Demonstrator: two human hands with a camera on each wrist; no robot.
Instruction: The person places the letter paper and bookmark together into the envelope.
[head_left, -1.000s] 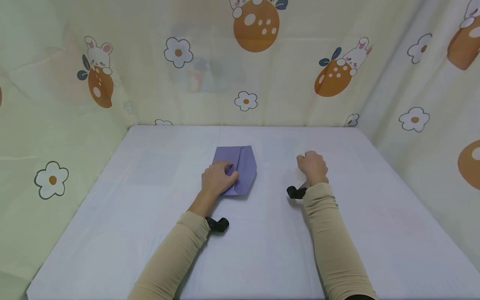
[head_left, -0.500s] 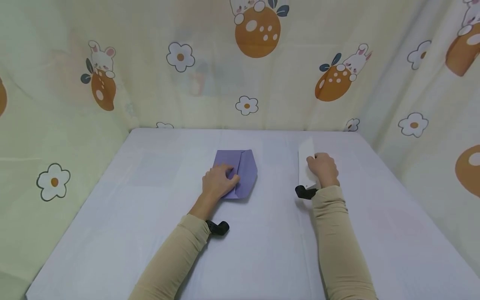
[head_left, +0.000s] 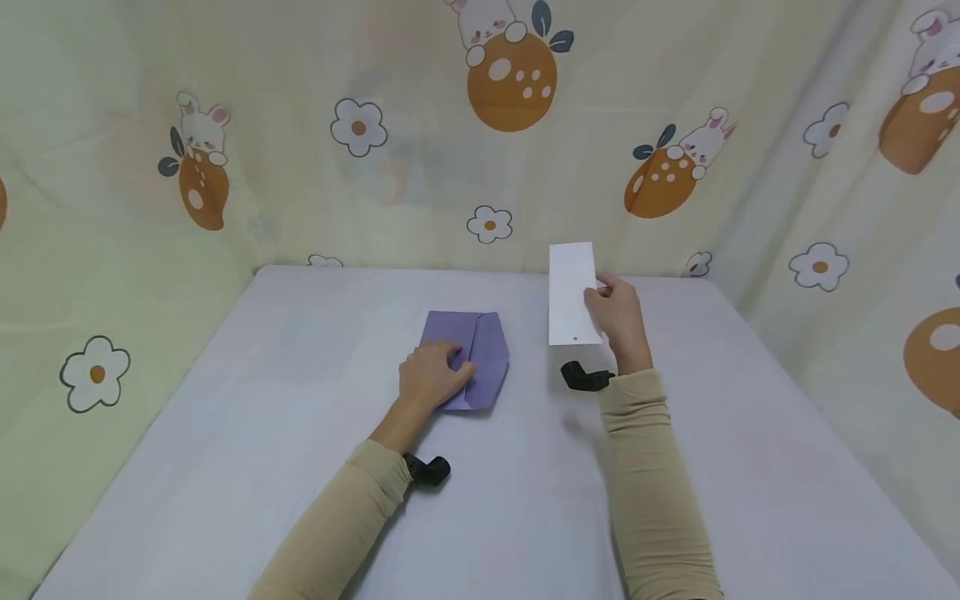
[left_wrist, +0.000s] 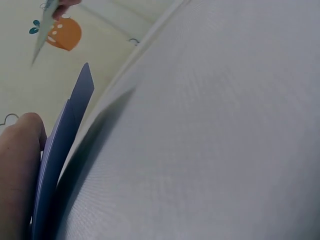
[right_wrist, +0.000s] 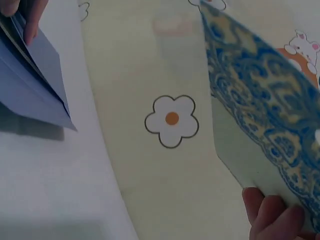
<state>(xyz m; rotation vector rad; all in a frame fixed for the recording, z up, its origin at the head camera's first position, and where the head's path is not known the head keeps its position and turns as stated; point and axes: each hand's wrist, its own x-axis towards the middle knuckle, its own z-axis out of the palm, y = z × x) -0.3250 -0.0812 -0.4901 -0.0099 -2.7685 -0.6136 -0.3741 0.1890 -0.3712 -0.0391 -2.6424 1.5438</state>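
Note:
A purple paper envelope [head_left: 491, 360] with a folded flap stands at the middle of the table. My left hand [head_left: 429, 373] grips it at its left part, thumb and fingers bent over the flap. In the left wrist view the envelope [left_wrist: 60, 140] is tilted and casts a shadow on the cloth. To the right, my right hand [head_left: 621, 321] pinches a long card [head_left: 572, 292] by its right edge and holds it up, white side toward me, with a small dark dot near the bottom. A blue and gold ornamental pattern covers much of the card's far side [right_wrist: 260, 85].
A white cloth covers the table [head_left: 525, 500]. Behind it and at both sides hangs a pale curtain [head_left: 420, 200] printed with rabbits, orange fruit and flowers. Small black cameras [head_left: 587, 377] are strapped to both wrists.
My right hand has raised the card off the table, brought it left and turned its white face toward me. The left hand keeps its hold on the envelope. The head view has tilted up slightly.

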